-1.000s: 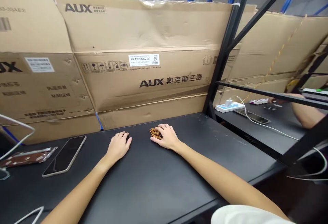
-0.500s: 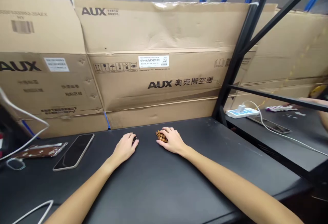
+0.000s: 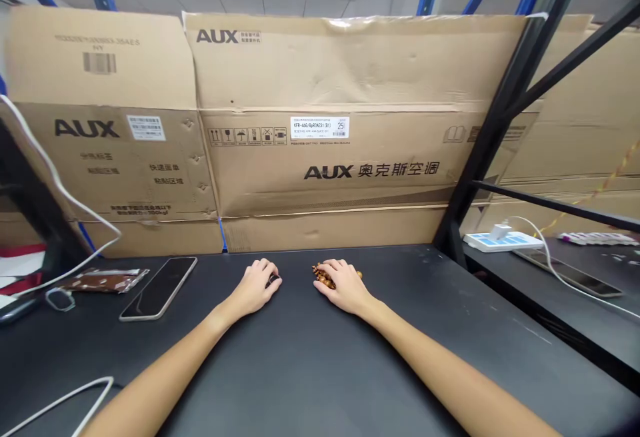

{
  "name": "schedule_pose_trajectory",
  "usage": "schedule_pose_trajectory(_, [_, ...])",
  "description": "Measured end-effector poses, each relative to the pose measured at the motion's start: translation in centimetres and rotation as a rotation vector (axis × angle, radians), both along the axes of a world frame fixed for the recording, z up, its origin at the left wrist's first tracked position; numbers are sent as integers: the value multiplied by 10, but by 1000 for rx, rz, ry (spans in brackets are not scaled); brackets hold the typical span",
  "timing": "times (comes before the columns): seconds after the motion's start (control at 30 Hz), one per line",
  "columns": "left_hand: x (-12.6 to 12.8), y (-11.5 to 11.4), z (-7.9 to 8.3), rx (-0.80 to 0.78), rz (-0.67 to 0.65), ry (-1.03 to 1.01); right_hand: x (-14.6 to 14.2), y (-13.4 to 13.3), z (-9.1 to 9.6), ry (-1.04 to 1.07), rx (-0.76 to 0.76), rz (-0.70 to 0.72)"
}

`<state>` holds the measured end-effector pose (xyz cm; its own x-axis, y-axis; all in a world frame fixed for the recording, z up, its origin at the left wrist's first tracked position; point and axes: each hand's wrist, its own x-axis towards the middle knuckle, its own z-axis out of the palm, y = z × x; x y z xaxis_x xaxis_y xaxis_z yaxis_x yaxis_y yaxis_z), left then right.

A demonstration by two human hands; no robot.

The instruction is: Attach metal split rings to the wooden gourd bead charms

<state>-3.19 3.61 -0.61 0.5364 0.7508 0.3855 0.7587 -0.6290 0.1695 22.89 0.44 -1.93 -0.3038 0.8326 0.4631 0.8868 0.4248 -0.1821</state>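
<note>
Where the black table (image 3: 310, 370) is bounded by the middle cardboard panel (image 3: 260, 187), working room is left before it. The panel's right end is crossed by a black post (image 3: 484, 157); left of its foot, a phone (image 3: 159, 288) is laid. Before the panel, glossy brown beads (image 3: 326, 280) are partly covered by the right hand (image 3: 346, 288), a small dark item (image 3: 273, 280) by the left hand (image 3: 254, 288) — whether either is gripped cannot be told.

the left hand (image 3: 256, 288) and right hand (image 3: 347, 288) are bare, with slender fingers (image 3: 263, 268), narrow wrists (image 3: 228, 313) and slim, smooth, bare forearms (image 3: 173, 364).
</note>
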Motion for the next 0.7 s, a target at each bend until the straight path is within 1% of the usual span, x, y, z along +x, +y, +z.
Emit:
schedule_pose_trajectory(0.13, [-1, 2, -1, -27, 8, 9, 0, 2, 0, -3, -23, 38])
schedule_pose_trajectory(0.2, [-2, 2, 0, -24, 5, 14, 0, 2, 1, -9, -20, 25])
schedule_pose_trajectory(0.27, [-4, 1, 2, -17, 2, 15, 0, 1, 1, -32, 15, -42])
schedule_pose_trajectory(0.33, [-5, 0, 4, -17, 6, 14, 1, 1, 1, -64, 49, -146])
schedule_pose_trajectory(0.37, [-6, -1, 5, -24, 14, 10, 1, 1, 0, -70, 42, -201])
schedule_pose_trajectory(0.43, [-7, -3, 6, -49, 31, -10, 2, 2, -3, -55, -29, -285])
schedule_pose_trajectory(0.47, [-7, -4, 6, -64, 38, -24, 2, 2, -4, -40, -76, -305])
schedule_pose_trajectory(0.5, [-8, -4, 6, -77, 45, -39, 3, 3, -5, -27, -115, -304])
schedule_pose_trajectory(0.57, [-8, -3, 4, -88, 51, -59, 4, 5, -7, -8, -148, -245])
schedule_pose_trajectory(0.7, [-12, 2, 0, -64, 43, -48, 5, 7, -5, 38, -114, -84])
